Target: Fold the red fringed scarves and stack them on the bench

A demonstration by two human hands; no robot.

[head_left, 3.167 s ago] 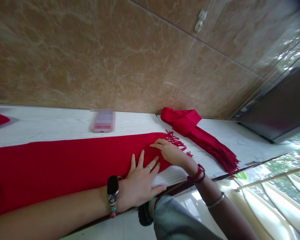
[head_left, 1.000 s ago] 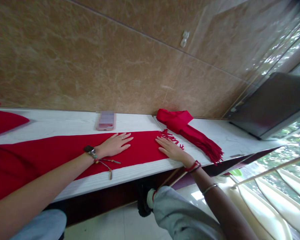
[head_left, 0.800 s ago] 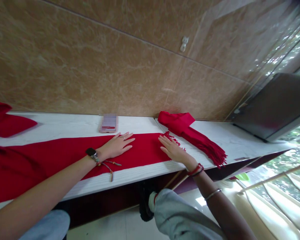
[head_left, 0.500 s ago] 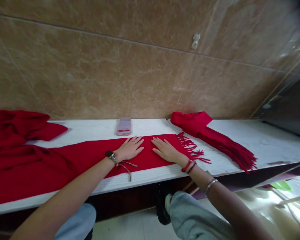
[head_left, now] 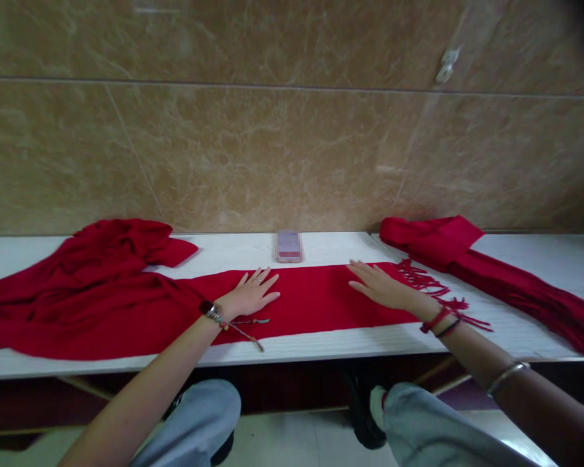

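Note:
A long red scarf [head_left: 316,298] lies along the white surface, flat in the middle and bunched in loose folds at the left. Its fringed end is at the right, partly hidden by my right wrist. My left hand [head_left: 250,295] rests flat on the scarf with fingers spread, where the flat stretch meets the folds. Closer to the fringe, my right hand [head_left: 382,285] lies on the cloth, palm down and fingers stretched out. Neither hand grips anything. A second red scarf [head_left: 448,246], folded over and with its strands trailing right, lies beyond my right hand.
Behind the scarf, a phone [head_left: 289,246] in a pinkish case lies on the white tabletop [head_left: 335,245]. A brown marbled tile wall [head_left: 272,162] rises along the back edge, with a small white fitting [head_left: 448,65] on it. My knees are below the front edge.
My left hand has moved back from near the fringe along the scarf, and both hands now lie flat and apart. The view has turned left, showing more of the bunched cloth.

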